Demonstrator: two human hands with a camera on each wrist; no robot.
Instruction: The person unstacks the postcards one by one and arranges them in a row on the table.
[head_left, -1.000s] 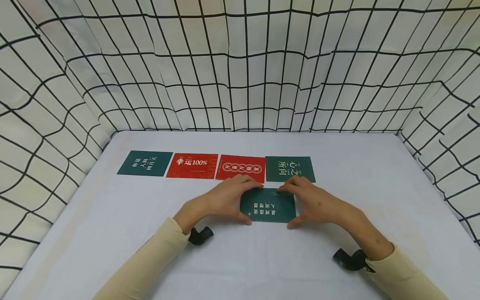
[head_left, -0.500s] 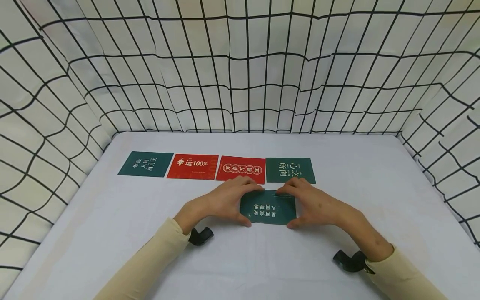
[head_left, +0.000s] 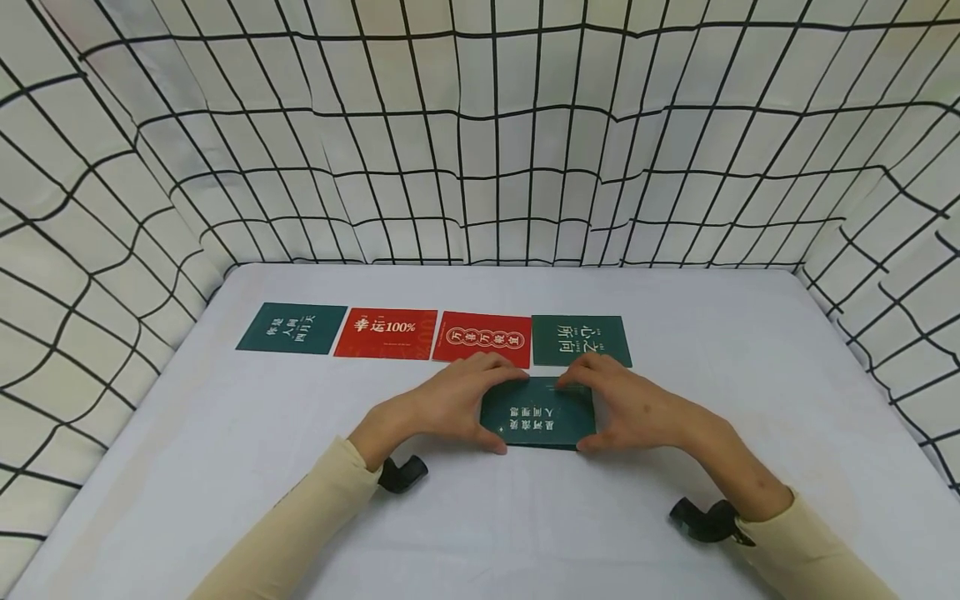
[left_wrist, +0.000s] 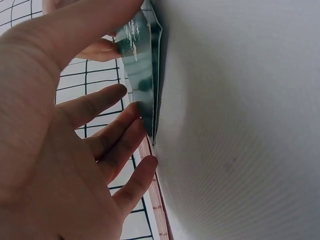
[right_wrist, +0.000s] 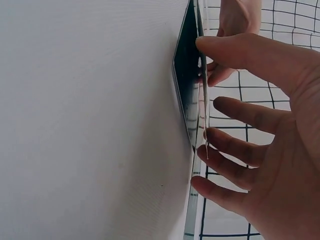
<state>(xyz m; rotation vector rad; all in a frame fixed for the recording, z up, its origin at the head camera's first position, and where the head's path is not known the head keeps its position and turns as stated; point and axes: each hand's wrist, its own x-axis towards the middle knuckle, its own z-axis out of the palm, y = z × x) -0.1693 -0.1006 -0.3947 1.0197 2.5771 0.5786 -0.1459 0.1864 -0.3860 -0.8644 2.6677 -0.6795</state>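
Note:
A dark green card (head_left: pixel 536 417) printed with light characters lies level in front of me, between both hands. My left hand (head_left: pixel 453 398) holds its left end, thumb at the near edge and fingers at the far edge. My right hand (head_left: pixel 637 407) grips the right end the same way. In the right wrist view the upper card edge (right_wrist: pixel 203 85) stands apart from a second green layer (right_wrist: pixel 186 65) beneath it, close over the cloth. The left wrist view shows the two layers meeting near the fingertips. The card's far corners are partly hidden by fingers.
Beyond the hands a row of cards lies flat: a green card (head_left: pixel 291 328), a red card (head_left: pixel 386 333), another red card (head_left: pixel 482 335) and a green card (head_left: pixel 581 339). White cloth (head_left: pixel 480 533) covers the table. Black netting (head_left: pixel 491 142) rises at the back and sides.
The upper green card has shifted slightly right and away from me, with the right hand moving along. A second green edge now shows under its near side.

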